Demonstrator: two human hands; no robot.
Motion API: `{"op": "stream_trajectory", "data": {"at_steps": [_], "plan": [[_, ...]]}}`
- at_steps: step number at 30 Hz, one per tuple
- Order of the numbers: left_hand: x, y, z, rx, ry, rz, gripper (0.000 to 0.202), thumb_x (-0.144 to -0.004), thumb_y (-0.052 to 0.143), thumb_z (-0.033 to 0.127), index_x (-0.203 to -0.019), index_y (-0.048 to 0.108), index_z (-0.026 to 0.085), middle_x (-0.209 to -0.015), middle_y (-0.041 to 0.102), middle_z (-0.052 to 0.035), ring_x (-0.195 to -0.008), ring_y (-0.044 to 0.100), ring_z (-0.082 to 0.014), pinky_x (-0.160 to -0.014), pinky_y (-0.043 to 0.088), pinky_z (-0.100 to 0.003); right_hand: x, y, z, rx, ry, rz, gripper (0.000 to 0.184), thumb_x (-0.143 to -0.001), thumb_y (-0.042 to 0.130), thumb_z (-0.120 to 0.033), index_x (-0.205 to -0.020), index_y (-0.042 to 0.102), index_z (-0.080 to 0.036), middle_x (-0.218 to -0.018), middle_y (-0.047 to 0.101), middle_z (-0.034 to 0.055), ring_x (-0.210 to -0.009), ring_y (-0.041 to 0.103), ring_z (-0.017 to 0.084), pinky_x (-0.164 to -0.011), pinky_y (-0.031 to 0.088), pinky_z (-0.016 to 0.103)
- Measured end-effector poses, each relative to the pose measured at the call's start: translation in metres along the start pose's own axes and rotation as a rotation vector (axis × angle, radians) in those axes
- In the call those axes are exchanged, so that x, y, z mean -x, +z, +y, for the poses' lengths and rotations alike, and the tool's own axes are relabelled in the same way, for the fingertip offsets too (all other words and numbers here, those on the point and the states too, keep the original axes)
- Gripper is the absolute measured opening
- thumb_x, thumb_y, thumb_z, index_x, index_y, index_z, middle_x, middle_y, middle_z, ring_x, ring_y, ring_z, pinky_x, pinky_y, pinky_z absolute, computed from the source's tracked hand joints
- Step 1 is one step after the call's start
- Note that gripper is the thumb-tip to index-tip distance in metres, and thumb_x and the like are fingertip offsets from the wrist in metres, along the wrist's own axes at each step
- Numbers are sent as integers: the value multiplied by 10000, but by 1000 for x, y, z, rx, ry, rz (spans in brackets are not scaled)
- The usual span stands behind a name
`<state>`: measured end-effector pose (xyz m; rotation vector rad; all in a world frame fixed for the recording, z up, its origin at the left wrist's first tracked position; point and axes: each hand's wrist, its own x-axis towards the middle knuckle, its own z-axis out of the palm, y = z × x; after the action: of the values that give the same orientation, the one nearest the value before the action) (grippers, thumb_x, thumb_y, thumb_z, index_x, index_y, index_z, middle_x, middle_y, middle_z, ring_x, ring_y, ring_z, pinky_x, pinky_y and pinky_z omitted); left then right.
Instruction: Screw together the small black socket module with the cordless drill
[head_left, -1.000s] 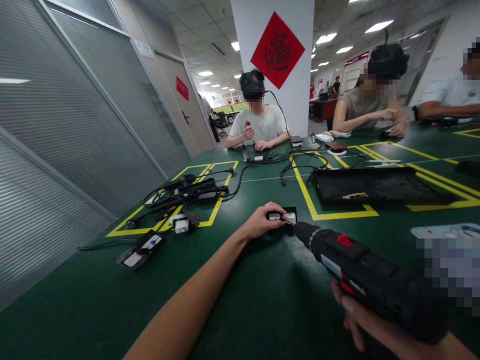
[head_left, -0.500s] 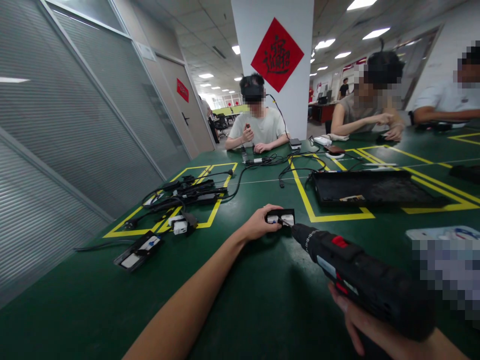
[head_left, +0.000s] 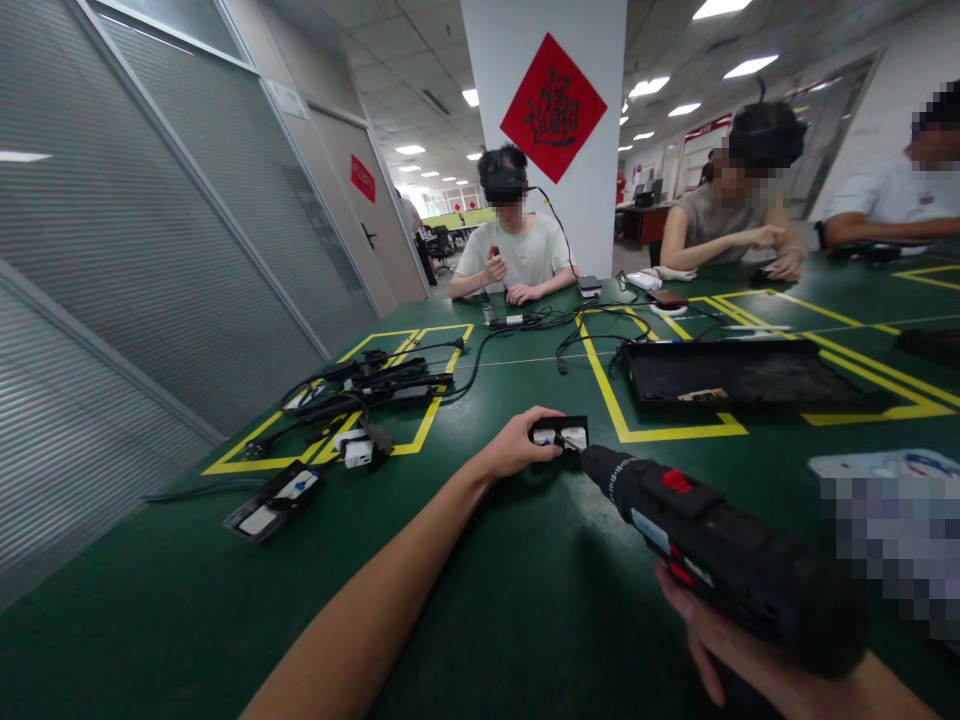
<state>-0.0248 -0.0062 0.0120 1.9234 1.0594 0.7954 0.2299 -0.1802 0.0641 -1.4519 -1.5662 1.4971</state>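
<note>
My left hand is closed on the left end of a small black housing with white parts inside, keeping it on edge on the green table. In my right hand is a black cordless drill with red switches; my fingers wrap its handle, which is mostly hidden under the body. The drill's chuck points at the housing, and its thin bit reaches the open face between the white parts. Whether the bit touches a screw is too small to tell.
A similar black housing lies at left, near a white plug adapter and a heap of black cables. A black tray sits right of centre. Across the green table, a person and other people work.
Almost nothing differs. Both hands, the drill and the housing keep their places; the whole view has shifted very slightly.
</note>
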Motion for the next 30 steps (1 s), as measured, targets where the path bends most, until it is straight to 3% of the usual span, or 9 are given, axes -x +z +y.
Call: {"op": "stream_trajectory", "data": {"at_steps": [4, 11, 17, 23, 30], "plan": [[-1, 1, -2, 4, 3, 7, 529, -683, 682, 217, -1186, 527, 164, -1029, 620, -58, -898, 586, -180, -809, 457, -304, -3, 3, 2, -9, -1, 32, 190, -793, 584, -358, -667, 626, -223, -425, 536, -62, -405, 571, 130, -605, 571, 301], [1, 2, 0, -12, -7, 28, 513, -682, 674, 203, -1174, 538, 153, -994, 628, -59, -851, 589, -167, -772, 458, -285, 0, 2, 4, 24, 7, 4, 275, -765, 600, -404, -566, 583, -214, -475, 560, -34, -463, 603, 138, -574, 563, 271], [1, 2, 0, -55, 3, 44, 507, -673, 673, 196, -1164, 553, 168, -996, 626, -51, -836, 587, -164, -769, 457, -286, -2, 1, 8, -45, 44, 17, 177, -787, 591, -386, -762, 622, -213, -485, 563, -52, -450, 607, 136, -552, 563, 278], [1, 1, 1, -43, -9, 24, 520, -678, 670, 202, -1180, 540, 168, -1017, 624, -53, -853, 593, -171, -780, 461, -291, -4, 0, 16, -34, 97, 22, 200, -793, 593, -401, -826, 630, -207, -462, 571, -46, -465, 627, 157, -543, 560, 285], [0, 3, -1, -32, -3, 36, 502, -681, 670, 216, -1164, 544, 162, -1008, 620, -56, -858, 585, -168, -783, 456, -294, -4, 3, 19, -54, 53, 28, 237, -792, 594, -399, -927, 631, -208, -506, 576, -54, -443, 611, 135, -513, 546, 257]]}}
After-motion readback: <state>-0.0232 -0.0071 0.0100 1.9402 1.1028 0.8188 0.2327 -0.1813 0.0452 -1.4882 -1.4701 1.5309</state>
